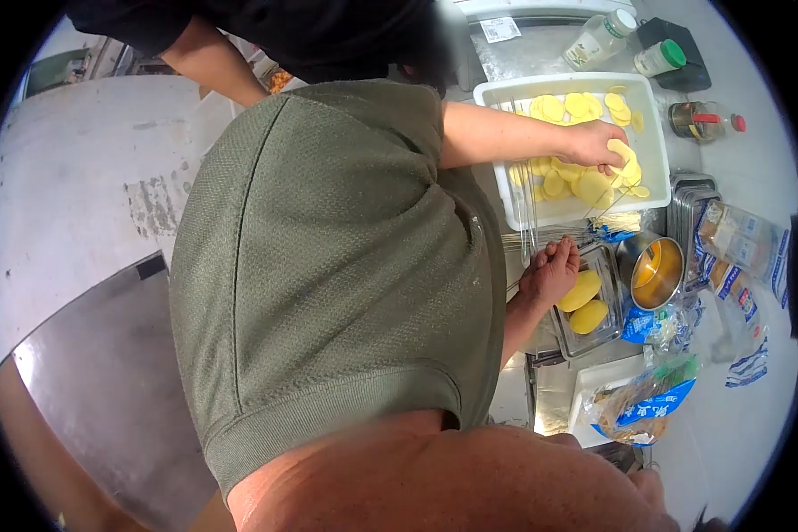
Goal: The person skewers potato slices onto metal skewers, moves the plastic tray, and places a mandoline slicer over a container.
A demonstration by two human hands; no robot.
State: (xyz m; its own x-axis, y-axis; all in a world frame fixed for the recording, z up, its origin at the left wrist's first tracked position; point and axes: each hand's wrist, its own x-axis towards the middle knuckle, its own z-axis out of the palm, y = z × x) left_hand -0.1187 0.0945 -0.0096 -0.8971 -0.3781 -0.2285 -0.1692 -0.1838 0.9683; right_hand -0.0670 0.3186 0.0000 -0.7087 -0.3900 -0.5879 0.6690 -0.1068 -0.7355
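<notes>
My left hand (597,146) reaches over a white plastic tub (661,146) and pinches yellow potato slices (623,152) between thumb and fingers. More round slices (551,108) lie scattered across the tub. Lower down, my right hand (554,268) is closed, its fingers curled together beside the tub's near corner; what they hold is hard to make out. Just next to it, two whole peeled potatoes (587,316) rest in a steel tray (605,341). Thin metal rods (525,199) cross the tub's edge, and a bundle of thin sticks (625,222) lies by the right hand.
A steel pot (657,272) stands beyond the potatoes, near plastic food bags (743,244) and a blue-printed bag (652,403). Bottles with white (601,40) and green caps (661,58) stand behind the tub. Another person in black (319,35) is close by at the top.
</notes>
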